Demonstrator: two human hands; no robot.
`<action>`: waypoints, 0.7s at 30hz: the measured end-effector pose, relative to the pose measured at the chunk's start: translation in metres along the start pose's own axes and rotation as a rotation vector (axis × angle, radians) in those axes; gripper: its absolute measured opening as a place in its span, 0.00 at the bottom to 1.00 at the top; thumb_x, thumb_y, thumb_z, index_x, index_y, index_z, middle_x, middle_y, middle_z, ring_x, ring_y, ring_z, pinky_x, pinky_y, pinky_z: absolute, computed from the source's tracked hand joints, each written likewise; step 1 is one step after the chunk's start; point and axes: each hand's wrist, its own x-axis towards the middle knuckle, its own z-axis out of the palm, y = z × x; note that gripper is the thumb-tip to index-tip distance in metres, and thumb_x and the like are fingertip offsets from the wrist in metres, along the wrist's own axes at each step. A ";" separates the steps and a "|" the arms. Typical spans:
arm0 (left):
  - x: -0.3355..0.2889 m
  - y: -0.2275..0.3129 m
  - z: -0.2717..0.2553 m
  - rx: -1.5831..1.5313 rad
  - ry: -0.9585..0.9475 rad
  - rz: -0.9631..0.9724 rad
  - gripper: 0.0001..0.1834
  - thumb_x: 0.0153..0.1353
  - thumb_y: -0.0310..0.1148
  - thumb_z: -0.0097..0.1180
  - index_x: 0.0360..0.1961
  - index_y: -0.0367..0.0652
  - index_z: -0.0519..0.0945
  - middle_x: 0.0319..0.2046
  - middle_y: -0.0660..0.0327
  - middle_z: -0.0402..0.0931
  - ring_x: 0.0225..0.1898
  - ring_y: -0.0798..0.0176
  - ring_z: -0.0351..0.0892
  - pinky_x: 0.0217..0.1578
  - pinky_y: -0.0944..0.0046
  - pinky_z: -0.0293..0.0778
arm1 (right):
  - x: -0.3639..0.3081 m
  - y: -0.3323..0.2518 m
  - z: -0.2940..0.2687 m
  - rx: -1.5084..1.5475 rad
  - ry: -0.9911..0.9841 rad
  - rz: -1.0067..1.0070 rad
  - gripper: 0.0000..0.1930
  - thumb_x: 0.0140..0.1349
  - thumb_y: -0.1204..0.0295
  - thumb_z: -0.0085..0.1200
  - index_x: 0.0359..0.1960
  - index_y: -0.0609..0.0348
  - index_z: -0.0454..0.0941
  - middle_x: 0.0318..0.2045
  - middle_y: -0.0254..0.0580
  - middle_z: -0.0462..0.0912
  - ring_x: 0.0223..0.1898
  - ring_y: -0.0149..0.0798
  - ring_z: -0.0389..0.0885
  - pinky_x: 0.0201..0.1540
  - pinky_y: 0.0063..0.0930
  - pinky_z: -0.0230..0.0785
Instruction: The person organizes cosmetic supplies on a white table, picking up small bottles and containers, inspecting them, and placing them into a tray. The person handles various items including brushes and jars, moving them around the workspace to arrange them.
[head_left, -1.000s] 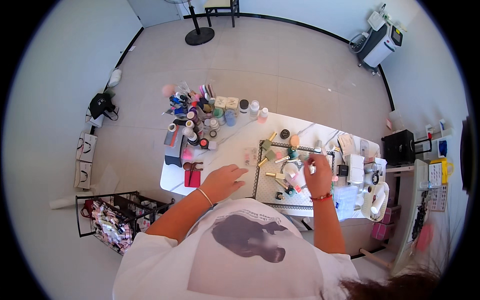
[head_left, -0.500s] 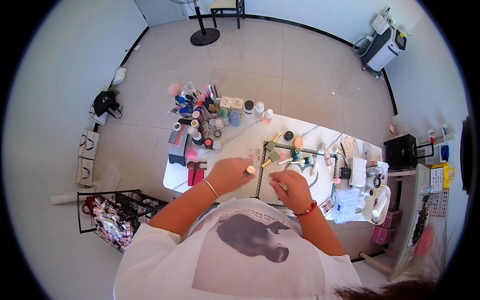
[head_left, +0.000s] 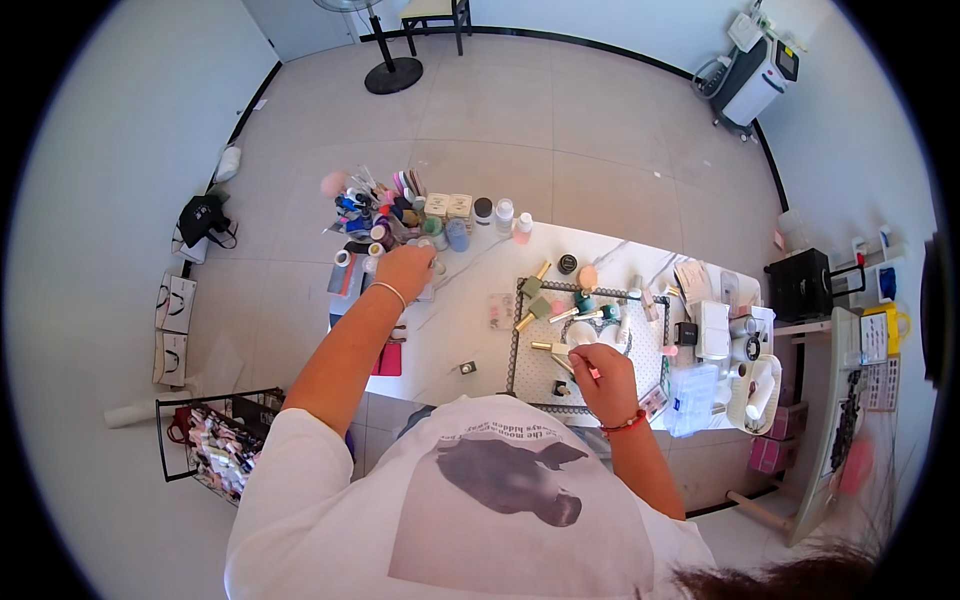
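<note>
My left hand [head_left: 405,270] reaches out over the crowded jars and bottles at the table's left. Its fingertips are by a small pale jar [head_left: 438,267]; the back of the hand hides most of the fingers, so their grip does not show. Above the dotted, lace-edged mat [head_left: 535,376], my right hand [head_left: 606,382] is closed, with what it holds hidden. Beside its fingers shows a slim gold-and-pale piece [head_left: 550,347]. A small dark bottle [head_left: 562,388] is on the mat. Another small dark object [head_left: 467,368] sits on the white tabletop between my hands.
Green polish bottles with gold caps [head_left: 537,300] are at the mat's upper left. A clear blue box [head_left: 693,400] and a cream basket [head_left: 757,405] stand on the right. Brushes [head_left: 365,190] crowd the far left. A black wire rack [head_left: 215,440] stands beside the table.
My left hand has moved away and left from the table's front, to the jars. My right hand has shifted slightly right. Small dark objects now show on the table and mat.
</note>
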 end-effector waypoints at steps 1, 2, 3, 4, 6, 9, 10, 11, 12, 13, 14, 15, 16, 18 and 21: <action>0.001 0.000 0.003 0.006 0.000 -0.001 0.07 0.57 0.33 0.61 0.37 0.47 0.82 0.31 0.55 0.83 0.37 0.47 0.84 0.37 0.47 0.78 | -0.001 0.000 0.000 0.006 0.002 0.009 0.03 0.61 0.76 0.60 0.35 0.62 0.83 0.29 0.48 0.84 0.30 0.50 0.82 0.33 0.39 0.74; 0.002 -0.001 0.006 0.013 0.000 -0.002 0.07 0.57 0.34 0.61 0.36 0.48 0.82 0.31 0.55 0.83 0.37 0.47 0.84 0.37 0.47 0.78 | -0.002 0.000 0.001 0.012 0.003 0.019 0.03 0.61 0.76 0.60 0.35 0.62 0.83 0.29 0.48 0.84 0.30 0.50 0.82 0.33 0.39 0.74; 0.003 0.000 0.009 0.023 -0.016 -0.009 0.06 0.58 0.34 0.59 0.36 0.47 0.82 0.31 0.53 0.83 0.38 0.46 0.84 0.37 0.47 0.78 | -0.001 -0.001 0.000 0.010 0.000 0.022 0.03 0.61 0.76 0.60 0.35 0.62 0.83 0.29 0.48 0.84 0.30 0.50 0.82 0.33 0.39 0.74; 0.004 0.000 0.012 0.034 -0.032 -0.017 0.06 0.59 0.33 0.57 0.36 0.47 0.83 0.32 0.52 0.83 0.38 0.45 0.84 0.37 0.46 0.79 | -0.001 -0.002 -0.001 0.009 -0.004 0.025 0.03 0.62 0.76 0.60 0.35 0.62 0.83 0.29 0.48 0.84 0.30 0.50 0.82 0.33 0.39 0.74; 0.006 0.000 0.016 0.046 -0.048 -0.015 0.07 0.60 0.33 0.55 0.35 0.47 0.83 0.32 0.51 0.83 0.39 0.45 0.84 0.37 0.46 0.79 | 0.000 -0.002 -0.002 0.001 -0.008 0.026 0.03 0.62 0.76 0.60 0.34 0.62 0.83 0.29 0.48 0.84 0.30 0.50 0.82 0.33 0.39 0.74; 0.004 -0.004 0.023 0.078 -0.038 0.011 0.06 0.60 0.31 0.55 0.34 0.47 0.83 0.33 0.51 0.83 0.39 0.45 0.85 0.37 0.47 0.80 | 0.000 0.001 -0.003 -0.010 -0.017 0.023 0.03 0.62 0.76 0.60 0.34 0.62 0.83 0.29 0.47 0.84 0.30 0.50 0.82 0.33 0.38 0.74; 0.003 -0.006 0.025 0.104 -0.032 0.019 0.06 0.60 0.31 0.54 0.34 0.47 0.83 0.33 0.51 0.83 0.39 0.45 0.85 0.37 0.48 0.80 | 0.000 0.002 -0.004 -0.013 -0.026 0.029 0.03 0.62 0.76 0.60 0.34 0.62 0.83 0.29 0.47 0.84 0.30 0.50 0.82 0.33 0.38 0.74; 0.003 -0.004 0.023 0.129 -0.027 0.032 0.06 0.60 0.30 0.54 0.34 0.47 0.83 0.33 0.51 0.83 0.39 0.46 0.85 0.38 0.48 0.80 | 0.000 0.002 -0.004 -0.017 -0.033 0.038 0.03 0.62 0.76 0.60 0.34 0.62 0.83 0.29 0.47 0.84 0.30 0.50 0.82 0.33 0.38 0.74; 0.004 -0.002 0.022 0.151 -0.046 0.036 0.06 0.60 0.30 0.54 0.34 0.47 0.83 0.33 0.51 0.83 0.40 0.46 0.85 0.38 0.49 0.81 | 0.000 0.003 -0.005 -0.019 -0.031 0.042 0.03 0.62 0.76 0.60 0.34 0.62 0.83 0.29 0.47 0.84 0.30 0.50 0.82 0.33 0.38 0.74; 0.005 -0.001 0.020 0.174 -0.065 0.040 0.06 0.60 0.30 0.54 0.35 0.48 0.83 0.34 0.51 0.83 0.40 0.46 0.85 0.38 0.49 0.81 | -0.001 0.004 -0.005 -0.020 -0.029 0.046 0.03 0.62 0.76 0.60 0.35 0.62 0.83 0.29 0.47 0.84 0.30 0.50 0.82 0.33 0.38 0.73; 0.004 0.001 0.017 0.197 -0.083 0.041 0.06 0.60 0.29 0.54 0.35 0.48 0.83 0.34 0.52 0.83 0.41 0.46 0.85 0.38 0.49 0.81 | -0.001 0.004 -0.005 -0.021 -0.029 0.047 0.03 0.62 0.76 0.60 0.35 0.62 0.83 0.29 0.47 0.84 0.30 0.49 0.82 0.33 0.38 0.73; 0.004 0.000 0.018 0.208 -0.081 0.050 0.07 0.60 0.29 0.54 0.35 0.48 0.84 0.34 0.52 0.83 0.41 0.46 0.85 0.39 0.50 0.81 | 0.000 0.005 -0.004 -0.013 -0.023 0.041 0.03 0.62 0.76 0.60 0.35 0.62 0.83 0.29 0.47 0.84 0.30 0.49 0.82 0.33 0.38 0.73; 0.003 -0.002 0.019 0.218 -0.079 0.059 0.07 0.60 0.29 0.54 0.36 0.48 0.84 0.34 0.52 0.83 0.41 0.47 0.86 0.39 0.50 0.81 | 0.000 0.005 -0.002 -0.006 -0.017 0.034 0.03 0.62 0.76 0.60 0.35 0.62 0.83 0.29 0.47 0.84 0.30 0.49 0.82 0.33 0.38 0.73; 0.003 -0.003 0.019 0.249 -0.095 0.078 0.08 0.60 0.29 0.54 0.36 0.49 0.85 0.35 0.52 0.84 0.42 0.47 0.86 0.40 0.50 0.82 | 0.000 0.005 0.000 0.007 -0.019 0.033 0.03 0.61 0.76 0.60 0.35 0.62 0.83 0.29 0.47 0.84 0.29 0.49 0.82 0.32 0.38 0.73; 0.003 -0.002 0.017 0.296 -0.141 0.104 0.08 0.60 0.29 0.55 0.36 0.50 0.86 0.36 0.53 0.84 0.42 0.48 0.86 0.40 0.50 0.82 | 0.002 0.003 0.000 0.018 -0.036 0.044 0.03 0.61 0.76 0.60 0.35 0.62 0.83 0.29 0.46 0.84 0.29 0.48 0.82 0.32 0.38 0.73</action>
